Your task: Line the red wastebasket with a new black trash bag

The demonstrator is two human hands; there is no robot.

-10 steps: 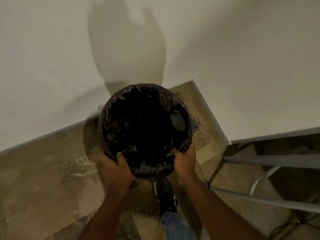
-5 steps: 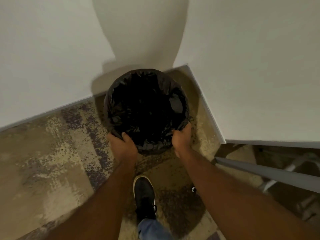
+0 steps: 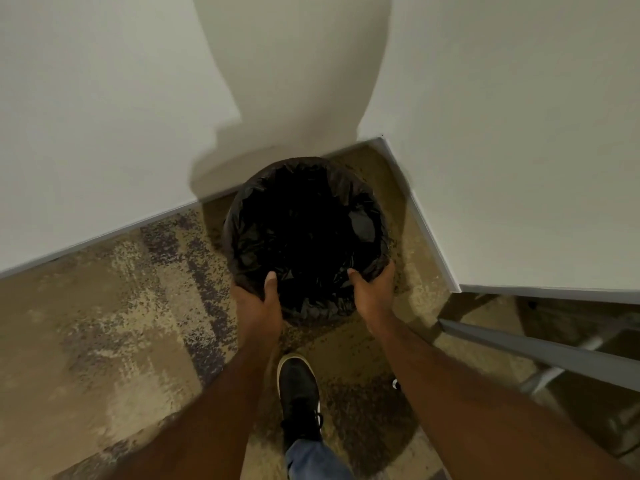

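Two bare forearms, no sleeves, no watch or bands at the wrists. Left hand (image 3: 258,304) and right hand (image 3: 372,294) without gloves or rings. Lower down, one black low-top fabric sneaker (image 3: 299,398) with a pale rubber rim round the toe and a white patch on its right side (laces dark, hard to make out). Above the ankle, the cuff of a faded blue denim trouser leg (image 3: 313,460), creased, cut off by the bottom edge.
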